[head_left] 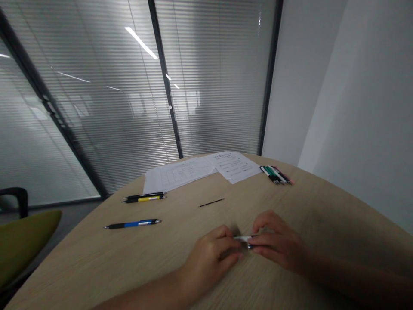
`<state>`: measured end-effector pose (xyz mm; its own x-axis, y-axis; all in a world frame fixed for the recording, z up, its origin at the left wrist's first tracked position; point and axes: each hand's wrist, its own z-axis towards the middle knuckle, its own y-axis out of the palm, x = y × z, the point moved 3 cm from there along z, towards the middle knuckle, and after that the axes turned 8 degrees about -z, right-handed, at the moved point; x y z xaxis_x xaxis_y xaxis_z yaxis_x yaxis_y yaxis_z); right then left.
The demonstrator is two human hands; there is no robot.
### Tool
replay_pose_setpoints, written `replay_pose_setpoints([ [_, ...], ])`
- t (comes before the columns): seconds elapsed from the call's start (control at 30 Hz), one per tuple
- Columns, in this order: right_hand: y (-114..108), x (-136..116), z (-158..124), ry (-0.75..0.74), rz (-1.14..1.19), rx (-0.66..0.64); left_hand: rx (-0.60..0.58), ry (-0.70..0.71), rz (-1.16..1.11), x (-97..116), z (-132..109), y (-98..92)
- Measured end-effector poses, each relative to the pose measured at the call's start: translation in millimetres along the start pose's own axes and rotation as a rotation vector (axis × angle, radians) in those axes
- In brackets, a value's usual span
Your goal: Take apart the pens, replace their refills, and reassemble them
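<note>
Left hand: The left hand [213, 252] is low in the scene, its fingers clamped on the left end of the white pen piece [243, 238].
Right hand: The right hand [280, 243] faces it, fingers pinched on the piece's right end; a small shiny bit [250, 246] shows below, too blurred to name.
White pen piece: Held between the two hands, just above the near part of the desk [106, 262], lying roughly left to right.
Step in hand: Seemingly small pen parts being joined or parted; which of the two I cannot tell.
Next move: It would call for both grips staying firm and in line, so no small part slips.
Blue pen: The blue pen [133, 224] lies alone on the left, well apart from the hands.
Thin refill: A thin black refill [211, 203] lies loose beyond the hands, near the middle.
Pen pair: A yellow pen [145, 199] and a black pen [145, 195] lie side by side, left.
Pen bunch: White, green, black and pink pens [276, 175] lie together, far right.
Papers: Printed sheets [180, 174] spread along the far edge.
Chair: A green chair [29, 237] stands left of the desk.
Room: Glass panels with blinds [219, 86] behind, a pale wall [371, 107] right.
</note>
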<state>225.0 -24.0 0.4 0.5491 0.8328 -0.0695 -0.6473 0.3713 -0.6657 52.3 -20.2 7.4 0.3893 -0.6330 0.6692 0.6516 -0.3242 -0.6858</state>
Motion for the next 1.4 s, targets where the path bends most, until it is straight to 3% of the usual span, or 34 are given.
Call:
replay_pose_setpoints([
  [0.13,1,-1,-1,-0.007,-0.01,-0.025,0.039,-0.021,-0.053,1,-1,1.1],
  [0.33,-2,3,2,0.146,0.078,-0.049,0.084,-0.041,0.007,-10,2,-9.5],
  [0.5,4,19,-1,0.309,0.098,-0.062,0.133,-0.045,0.239,-34,7,-34.4],
  [0.63,10,38,-4,0.412,-0.063,-0.124,0.063,-0.066,0.444,-48,10,-45.8],
  [0.9,12,74,-13,0.325,-0.508,-0.285,0.01,-0.015,0.718,-56,8,-42.5],
  [1.17,19,90,-21,0.339,-0.526,-0.399,0.025,-0.032,0.713,-52,8,-42.3],
  [1.4,18,87,-21,0.328,-0.512,-0.35,0.106,-0.039,0.635,-54,6,-43.6],
])
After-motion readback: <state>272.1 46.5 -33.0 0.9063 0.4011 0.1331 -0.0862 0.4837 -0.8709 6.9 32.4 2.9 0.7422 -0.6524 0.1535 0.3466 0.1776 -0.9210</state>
